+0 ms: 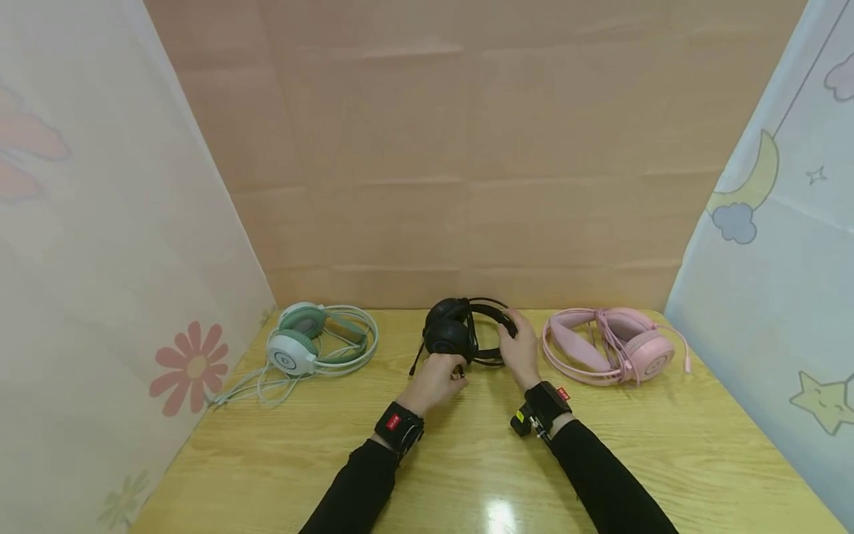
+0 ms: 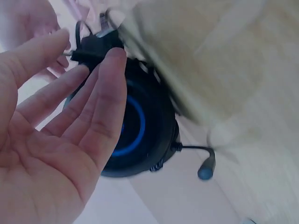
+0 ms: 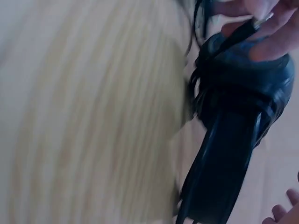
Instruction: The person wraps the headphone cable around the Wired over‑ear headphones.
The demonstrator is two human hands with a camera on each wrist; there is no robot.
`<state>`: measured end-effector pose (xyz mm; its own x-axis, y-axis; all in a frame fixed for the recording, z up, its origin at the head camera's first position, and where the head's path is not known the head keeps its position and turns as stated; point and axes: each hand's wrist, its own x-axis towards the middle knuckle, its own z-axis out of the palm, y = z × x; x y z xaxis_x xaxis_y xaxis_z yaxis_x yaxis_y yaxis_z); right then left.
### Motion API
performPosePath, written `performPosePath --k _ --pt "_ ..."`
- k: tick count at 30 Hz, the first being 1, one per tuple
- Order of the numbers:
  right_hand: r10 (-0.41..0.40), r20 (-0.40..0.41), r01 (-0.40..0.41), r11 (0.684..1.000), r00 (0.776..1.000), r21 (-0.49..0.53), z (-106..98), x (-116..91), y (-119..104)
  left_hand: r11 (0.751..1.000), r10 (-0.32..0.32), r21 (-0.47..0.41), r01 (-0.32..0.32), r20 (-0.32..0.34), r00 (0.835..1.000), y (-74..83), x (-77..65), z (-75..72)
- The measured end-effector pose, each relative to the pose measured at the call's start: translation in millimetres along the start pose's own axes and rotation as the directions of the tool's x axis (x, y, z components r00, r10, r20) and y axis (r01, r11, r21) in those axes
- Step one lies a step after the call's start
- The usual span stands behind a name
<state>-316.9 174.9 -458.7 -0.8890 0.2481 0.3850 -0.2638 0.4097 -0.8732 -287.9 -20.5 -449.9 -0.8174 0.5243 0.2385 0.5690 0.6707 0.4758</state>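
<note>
A black headset (image 1: 448,337) with a boom microphone (image 2: 206,169) lies at the back middle of the table, its cable looped around it. My left hand (image 1: 437,382) is at the near ear cup. A thin black plug (image 2: 86,56) with a metal tip lies between its thumb and fairly straight fingers, which stand apart. On the headset's other side, my right hand (image 1: 522,348) holds the headband (image 3: 222,172) at its curved end, thumb on the near side. Its fingertips (image 3: 279,212) show at the lower corner of the right wrist view; its palm is hidden there.
White and green headphones (image 1: 293,356) with a coiled pale cable lie on the left of the wooden table (image 1: 467,460). Pink headphones (image 1: 643,352), wrapped in their cable, lie on the right. A brown paper backdrop (image 1: 460,148) stands behind, with patterned sheets on both sides.
</note>
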Motion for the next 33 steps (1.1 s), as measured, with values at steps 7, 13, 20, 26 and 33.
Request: performPosePath --k 7,13,20,26,33 --pt "-0.027 -0.012 0.028 0.994 1.0 0.105 9 -9 -12 0.986 -0.085 -0.144 0.089 0.035 0.996 -18.0 -0.2 -21.9" --pt "0.017 0.08 -0.037 0.966 0.997 0.255 12 -14 -13 0.973 -0.1 -0.204 0.106 0.036 0.994 -36.1 -3.3 -34.4" --pt "0.081 0.139 -0.131 0.905 0.987 0.406 14 -20 -10 0.963 -0.21 -0.204 0.177 -0.154 0.965 -56.8 -9.5 -49.9" --pt "0.082 0.172 -0.147 0.899 0.982 0.412 9 -23 -11 0.94 -0.312 0.002 0.342 -0.404 0.86 -75.2 -19.0 -63.8" --pt "0.104 0.208 -0.185 0.89 0.973 0.418 3 -26 -11 0.856 -0.392 0.156 0.493 -0.427 0.815 -94.1 -29.1 -67.0"
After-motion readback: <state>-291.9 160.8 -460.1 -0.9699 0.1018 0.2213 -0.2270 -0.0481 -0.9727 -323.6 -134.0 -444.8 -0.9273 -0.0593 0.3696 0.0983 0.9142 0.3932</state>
